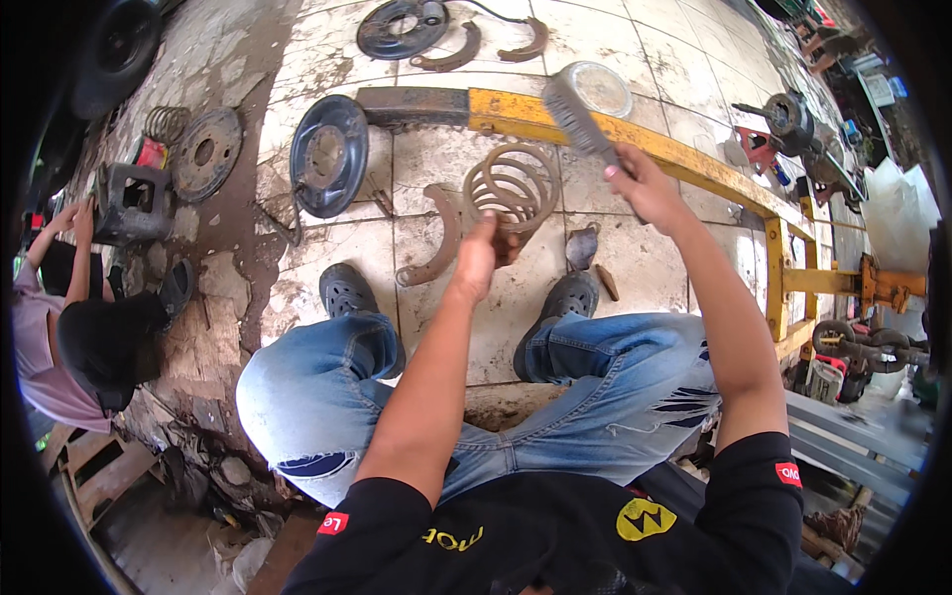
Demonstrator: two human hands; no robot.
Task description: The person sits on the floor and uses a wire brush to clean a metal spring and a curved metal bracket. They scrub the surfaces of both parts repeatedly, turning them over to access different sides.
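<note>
A rusty coil spring (pixel 536 159) is gripped at its near side by my left hand (pixel 480 256), fingers wrapped round the lower coil. My right hand (pixel 646 188) is closed on the handle of a wire brush (pixel 572 111), whose bristled head points up and left, apart from the spring. Left of the spring, a curved brake shoe (pixel 443 238) lies on the tiles. Farther left is a dark round brake backing plate (pixel 328 157). A small dark metal piece (pixel 582 246) lies on the tiles near my right shoe.
A yellow steel beam (pixel 635 137) crosses behind the spring, with a round silvery lid (pixel 595 87) beside it. Farther back lie another backing plate (pixel 402 28) and two brake shoes (pixel 452 50). A rusty disc (pixel 207 154) lies at left, near another person (pixel 74 327) crouching by a dark metal block (pixel 136 203).
</note>
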